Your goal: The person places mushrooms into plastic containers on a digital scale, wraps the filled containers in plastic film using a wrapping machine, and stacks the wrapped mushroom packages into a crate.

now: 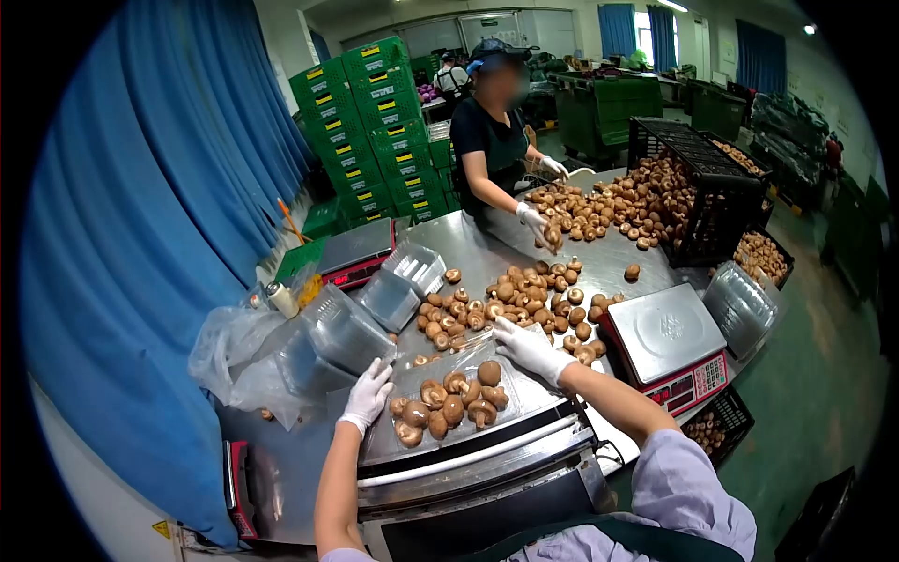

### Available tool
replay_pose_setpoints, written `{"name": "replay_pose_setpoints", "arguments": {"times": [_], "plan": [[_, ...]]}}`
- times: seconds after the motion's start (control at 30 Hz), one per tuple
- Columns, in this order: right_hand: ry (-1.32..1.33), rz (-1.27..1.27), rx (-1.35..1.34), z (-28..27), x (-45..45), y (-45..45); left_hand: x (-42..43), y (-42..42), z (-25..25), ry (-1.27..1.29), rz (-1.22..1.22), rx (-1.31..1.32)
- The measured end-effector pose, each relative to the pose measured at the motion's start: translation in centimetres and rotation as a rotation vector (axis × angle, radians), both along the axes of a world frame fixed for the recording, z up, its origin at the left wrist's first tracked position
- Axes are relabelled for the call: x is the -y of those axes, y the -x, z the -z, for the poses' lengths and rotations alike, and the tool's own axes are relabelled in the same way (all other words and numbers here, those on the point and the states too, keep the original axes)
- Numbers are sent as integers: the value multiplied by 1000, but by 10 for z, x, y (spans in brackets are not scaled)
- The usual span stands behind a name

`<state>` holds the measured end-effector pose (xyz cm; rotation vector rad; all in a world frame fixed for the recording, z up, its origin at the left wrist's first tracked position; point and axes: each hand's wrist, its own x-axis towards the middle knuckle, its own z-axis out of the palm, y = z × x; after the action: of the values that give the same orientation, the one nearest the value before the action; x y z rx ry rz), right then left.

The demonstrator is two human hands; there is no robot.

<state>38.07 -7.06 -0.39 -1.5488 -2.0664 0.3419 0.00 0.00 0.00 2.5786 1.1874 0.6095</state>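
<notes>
A clear plastic tray of brown mushrooms [436,418] lies in front of me on a film-wrapping machine [473,459]. Clear plastic film [534,389] spreads around and behind the tray. My left hand [368,395], in a white glove, is closed at the film's left side, beside the tray. At the far right corner, my right hand [532,352], also gloved, has its fingers closed on the film's edge. Loose mushrooms [524,292] lie just beyond my hands.
Stacked clear trays [339,328] stand left, near a plastic bag [234,347]. At right are a scale [667,332] and more trays [740,304]. Across the table, a co-worker [496,140] with gloved hands handles mushrooms by a tipped black crate [712,201]. Green crates [365,131] rise behind.
</notes>
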Motion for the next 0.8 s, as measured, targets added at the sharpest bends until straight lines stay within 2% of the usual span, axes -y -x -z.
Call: {"name": "replay_pose_setpoints", "arguments": {"times": [0.03,0.07,0.1,0.17,0.2,0.23,0.3,0.33,0.37,0.43,0.47,0.5,0.57,0.6,0.63,0.67,0.7,0.77,0.8], "plan": [[-74,-45,49,-8,12,-1,5,-4,2,32,-14,5],[-61,-66,3,-15,25,-4,8,-4,2,-45,6,-33],[-97,-100,-125,7,38,7,27,9,-4,9,7,-63],[-36,-84,-404,8,34,7,29,6,-25,444,-89,272],[134,-8,-538,-10,47,11,28,15,-15,405,15,295],[139,-4,-545,-26,59,17,32,15,-18,411,15,288],[457,162,-415,-50,70,19,47,14,-37,1055,-339,145],[628,239,-399,-51,71,21,63,4,-49,1063,-366,249],[626,232,-404,-42,69,22,67,6,-48,1058,-373,246],[675,211,-907,-20,64,23,74,11,-43,1194,-442,526],[541,219,-688,-17,64,20,76,13,-46,1206,-444,593],[533,216,-691,-21,65,21,78,14,-50,1198,-441,592],[23,256,-329,-27,74,24,85,15,-54,1111,-464,684],[172,246,-225,-39,78,25,84,16,-49,1109,-461,681],[172,249,-228,-35,79,29,80,19,-38,1012,-478,557],[158,258,-120,-26,78,33,79,20,-30,916,-494,434],[143,265,-12,-24,79,38,81,15,-30,918,-492,428],[167,276,-37,-25,77,41,82,1,-30,1019,-591,450],[319,288,-195,-40,79,41,81,-2,-27,968,-556,427]]}}
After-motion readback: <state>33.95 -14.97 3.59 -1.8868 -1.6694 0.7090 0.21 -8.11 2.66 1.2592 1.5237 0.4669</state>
